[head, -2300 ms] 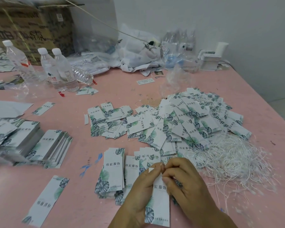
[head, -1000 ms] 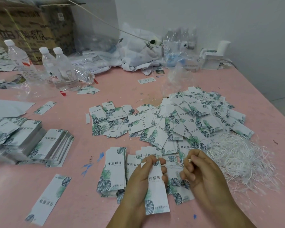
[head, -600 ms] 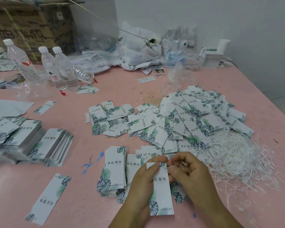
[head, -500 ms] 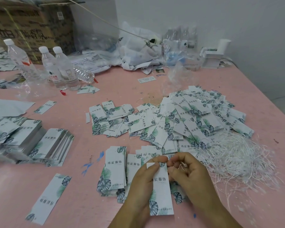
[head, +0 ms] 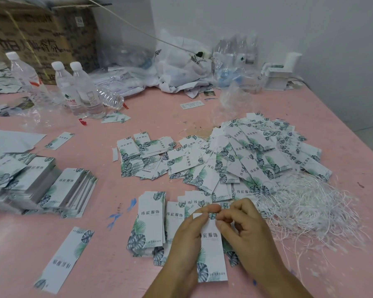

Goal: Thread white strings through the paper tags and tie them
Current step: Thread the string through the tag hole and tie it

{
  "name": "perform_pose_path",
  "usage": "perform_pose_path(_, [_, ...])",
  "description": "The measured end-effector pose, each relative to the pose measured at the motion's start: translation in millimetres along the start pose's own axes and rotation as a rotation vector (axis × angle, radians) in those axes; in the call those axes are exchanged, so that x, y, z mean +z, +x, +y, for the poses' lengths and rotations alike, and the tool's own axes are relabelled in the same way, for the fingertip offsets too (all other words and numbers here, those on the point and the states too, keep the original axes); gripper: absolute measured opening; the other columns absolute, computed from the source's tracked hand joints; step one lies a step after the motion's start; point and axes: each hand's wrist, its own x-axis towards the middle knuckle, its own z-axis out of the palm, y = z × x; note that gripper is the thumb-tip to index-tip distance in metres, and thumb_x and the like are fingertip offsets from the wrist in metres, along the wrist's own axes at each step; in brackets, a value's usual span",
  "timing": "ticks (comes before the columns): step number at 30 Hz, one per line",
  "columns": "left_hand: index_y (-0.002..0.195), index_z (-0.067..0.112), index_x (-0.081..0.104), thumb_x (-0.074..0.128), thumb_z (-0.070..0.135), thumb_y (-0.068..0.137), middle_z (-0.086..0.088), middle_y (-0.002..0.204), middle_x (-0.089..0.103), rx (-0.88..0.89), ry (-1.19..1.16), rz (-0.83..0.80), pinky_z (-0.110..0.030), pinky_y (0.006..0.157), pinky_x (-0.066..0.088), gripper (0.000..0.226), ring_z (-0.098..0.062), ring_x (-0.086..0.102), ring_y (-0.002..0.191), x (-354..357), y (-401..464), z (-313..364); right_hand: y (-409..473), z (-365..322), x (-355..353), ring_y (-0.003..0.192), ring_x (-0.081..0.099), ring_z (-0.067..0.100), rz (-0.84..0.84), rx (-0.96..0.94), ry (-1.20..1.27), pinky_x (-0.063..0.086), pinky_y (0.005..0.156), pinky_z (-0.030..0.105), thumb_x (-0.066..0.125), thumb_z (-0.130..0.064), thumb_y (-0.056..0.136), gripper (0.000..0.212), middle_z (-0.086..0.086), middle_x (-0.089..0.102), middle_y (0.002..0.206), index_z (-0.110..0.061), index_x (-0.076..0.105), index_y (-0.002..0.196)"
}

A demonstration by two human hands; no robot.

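My left hand (head: pixel 186 239) grips a white paper tag (head: pixel 211 252) with green leaf print, thumb and forefinger pinching near its top edge. My right hand (head: pixel 249 235) is beside it, fingertips pinching a thin white string at the tag's top right corner; the string end is too fine to follow. A loose tangle of white strings (head: pixel 308 203) lies just right of my hands. A big heap of strung tags (head: pixel 246 155) spreads behind them. Small stacks of tags (head: pixel 153 220) lie under and left of the held tag.
Thick tag stacks (head: pixel 52 188) sit at the left on the pink table (head: pixel 138 108), with a single tag (head: pixel 63 261) in front. Water bottles (head: pixel 82 91), a cardboard box (head: pixel 41 37), plastic bags (head: pixel 181 65) and a white device (head: pixel 282 72) line the back.
My right hand went out toward the string tangle, then came back to the tag's top. Both hands now hold nearly still at the tag's upper edge.
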Motion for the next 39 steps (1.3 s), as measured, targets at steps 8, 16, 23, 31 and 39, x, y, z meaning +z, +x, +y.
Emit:
perform_pose_path(8, [0.11,-0.008,0.067,0.041,0.006,0.089,-0.031,0.113,0.068,-0.058,-0.284,0.003,-0.041,0.077,0.062,0.036,-0.038,0.069,0.105,0.3,4.4,-1.8,9.4,0.5,-10.0,0.058,0.051,0.013,0.191,0.229,0.39,0.044,0.053,0.024,0.058,-0.017,0.095,0.013,-0.007,0.062,0.072,-0.026,0.065,0.088])
perform_pose_path(16, [0.116,0.018,0.072,0.054,0.022,0.089,-0.024,0.114,0.07,0.057,-0.082,0.001,-0.05,0.091,0.054,0.033,-0.036,0.069,0.102,-0.3,3.7,-6.9,7.2,-1.7,-14.1,0.05,0.043,0.015,0.064,0.287,0.541,0.035,0.042,0.019,0.062,-0.012,0.091,0.014,0.002,0.062,0.064,-0.022,0.07,0.086])
perform_pose_path(23, [0.118,0.025,0.07,0.071,0.034,0.083,-0.018,0.111,0.073,0.209,0.158,0.017,-0.048,0.089,0.056,0.036,-0.036,0.069,0.105,-0.9,-0.5,-10.0,-0.5,-7.8,-2.1,0.057,0.054,0.004,0.019,0.204,0.377,0.048,0.053,0.02,0.069,-0.026,0.088,0.004,0.001,0.064,0.065,-0.029,0.07,0.086])
perform_pose_path(31, [0.11,0.022,0.074,0.084,0.03,0.073,-0.02,0.1,0.075,0.26,0.163,0.024,-0.04,0.077,0.058,0.039,-0.037,0.072,0.094,-0.4,-2.1,-11.4,-1.5,-8.5,-2.2,0.054,0.052,0.004,0.025,0.193,0.243,0.045,0.051,0.021,0.068,-0.033,0.083,0.003,0.001,0.065,0.064,-0.032,0.069,0.081])
perform_pose_path(39, [0.105,0.015,0.073,0.071,0.035,0.073,-0.019,0.1,0.073,0.262,0.145,0.064,-0.04,0.077,0.054,0.038,-0.028,0.068,0.086,-2.2,-1.5,-8.6,0.4,-9.8,-6.4,0.05,0.047,0.004,0.014,0.264,0.321,0.042,0.048,0.02,0.07,-0.019,0.086,0.014,-0.005,0.059,0.054,-0.026,0.069,0.074])
